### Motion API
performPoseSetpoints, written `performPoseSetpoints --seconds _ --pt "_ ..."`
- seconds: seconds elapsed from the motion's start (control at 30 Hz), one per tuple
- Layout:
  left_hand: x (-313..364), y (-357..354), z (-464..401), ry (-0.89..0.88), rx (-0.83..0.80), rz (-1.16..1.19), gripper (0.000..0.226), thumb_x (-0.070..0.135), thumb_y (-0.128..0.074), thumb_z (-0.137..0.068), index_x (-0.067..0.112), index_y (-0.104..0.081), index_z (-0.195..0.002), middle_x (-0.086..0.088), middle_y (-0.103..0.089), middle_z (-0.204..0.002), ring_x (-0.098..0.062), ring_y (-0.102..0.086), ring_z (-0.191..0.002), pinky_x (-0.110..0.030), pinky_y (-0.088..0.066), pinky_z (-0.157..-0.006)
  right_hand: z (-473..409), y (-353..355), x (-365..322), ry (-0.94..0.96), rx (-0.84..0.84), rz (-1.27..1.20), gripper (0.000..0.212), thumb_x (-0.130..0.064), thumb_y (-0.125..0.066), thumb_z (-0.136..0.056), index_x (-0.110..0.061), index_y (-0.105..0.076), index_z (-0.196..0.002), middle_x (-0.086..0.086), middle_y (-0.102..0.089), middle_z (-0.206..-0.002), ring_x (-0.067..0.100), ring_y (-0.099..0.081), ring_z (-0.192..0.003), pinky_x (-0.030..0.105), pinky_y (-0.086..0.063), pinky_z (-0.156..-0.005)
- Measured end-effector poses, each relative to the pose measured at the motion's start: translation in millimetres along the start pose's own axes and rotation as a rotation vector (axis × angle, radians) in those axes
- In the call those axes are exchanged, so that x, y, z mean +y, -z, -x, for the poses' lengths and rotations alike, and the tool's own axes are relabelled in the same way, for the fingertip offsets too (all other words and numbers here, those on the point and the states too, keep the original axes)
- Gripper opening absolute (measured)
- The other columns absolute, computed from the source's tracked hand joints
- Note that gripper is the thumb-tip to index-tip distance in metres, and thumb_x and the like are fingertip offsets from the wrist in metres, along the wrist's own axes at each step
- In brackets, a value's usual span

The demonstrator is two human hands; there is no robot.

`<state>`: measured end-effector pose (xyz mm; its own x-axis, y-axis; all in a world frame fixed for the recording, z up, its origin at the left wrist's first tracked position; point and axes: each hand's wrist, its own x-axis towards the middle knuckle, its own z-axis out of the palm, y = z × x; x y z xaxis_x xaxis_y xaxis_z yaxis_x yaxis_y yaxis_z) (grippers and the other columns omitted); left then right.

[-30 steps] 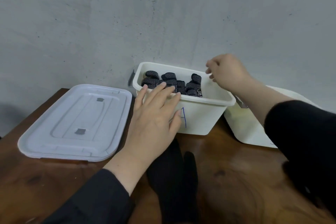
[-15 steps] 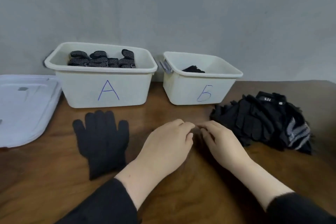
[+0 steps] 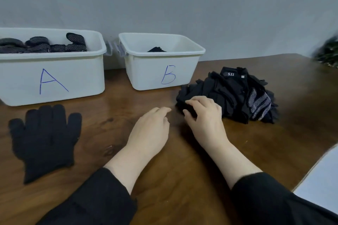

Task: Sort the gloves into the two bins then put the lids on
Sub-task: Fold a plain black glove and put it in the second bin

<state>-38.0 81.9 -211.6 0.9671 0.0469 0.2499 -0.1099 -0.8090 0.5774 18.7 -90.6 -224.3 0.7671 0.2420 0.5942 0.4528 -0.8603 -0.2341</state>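
Wooden table point(image 3: 274, 148) | right hand point(image 3: 204, 115) pinches glove pile point(image 3: 236, 93)

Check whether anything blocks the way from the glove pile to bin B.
Nothing visible does. The glove pile lies on the table just right of bin B, whose top is open with no lid on. The right hand already grips the pile's near edge.

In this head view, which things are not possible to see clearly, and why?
- Bin B contents: its front wall hides all but a dark tip.
- Bin A: left end cut off by the frame edge.
- Right hand fingertips: sunk in the glove pile, grip unclear.
- Dark object at far right: blurred, cut off.
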Motion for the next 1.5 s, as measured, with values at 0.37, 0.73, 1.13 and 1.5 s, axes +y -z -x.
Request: performPoseSetpoints --seconds 0.37,0.73,1.13,1.5 --pt "-3 7 0 -0.013 0.006 0.031 0.037 0.026 -0.043 -0.104 0.028 -0.052 -0.139 0.010 -0.056 -0.132 -0.010 -0.054 -0.118 -0.031 -0.046 -0.101 -16 -10 19 -0.102 0.004 0.188 0.013 -0.027 -0.062 -0.093 -0.021 -0.072 -0.099 -0.006 -0.066 -0.108 0.022 -0.058 -0.106 0.046 -0.029 -0.108" --pt "-6 10 -2 -0.014 0.039 0.077 0.039 0.034 -0.042 -0.105 0.030 -0.048 -0.143 0.013 -0.052 -0.140 -0.006 -0.048 -0.127 -0.019 -0.036 -0.101 -83 95 1 -0.258 0.054 -0.265 0.014 -0.017 -0.054 -0.092 -0.017 -0.068 -0.093 -0.004 -0.065 -0.079 0.019 -0.056 -0.073 0.026 -0.039 -0.068" --pt "-3 17 1 -0.019 0.105 0.517 0.060 0.060 -0.044 -0.094 0.041 -0.035 -0.150 0.025 -0.047 -0.143 0.007 -0.043 -0.131 -0.026 -0.038 -0.111 -122 162 -25 -0.299 -0.040 -0.878 0.025 -0.012 -0.057 -0.093 -0.024 -0.064 -0.072 -0.006 -0.058 -0.065 0.013 -0.054 -0.063 0.030 -0.046 -0.062" --pt "-1 45 34 0.114 -0.076 1.037 0.017 0.022 -0.060 -0.099 0.021 -0.073 -0.088 0.004 -0.071 -0.087 -0.008 -0.061 -0.078 -0.027 -0.048 -0.079 -108 129 -58 -0.221 -0.544 -0.842 0.021 -0.016 -0.058 -0.099 -0.020 -0.072 -0.082 0.006 -0.062 -0.079 0.022 -0.053 -0.072 0.030 -0.039 -0.063"
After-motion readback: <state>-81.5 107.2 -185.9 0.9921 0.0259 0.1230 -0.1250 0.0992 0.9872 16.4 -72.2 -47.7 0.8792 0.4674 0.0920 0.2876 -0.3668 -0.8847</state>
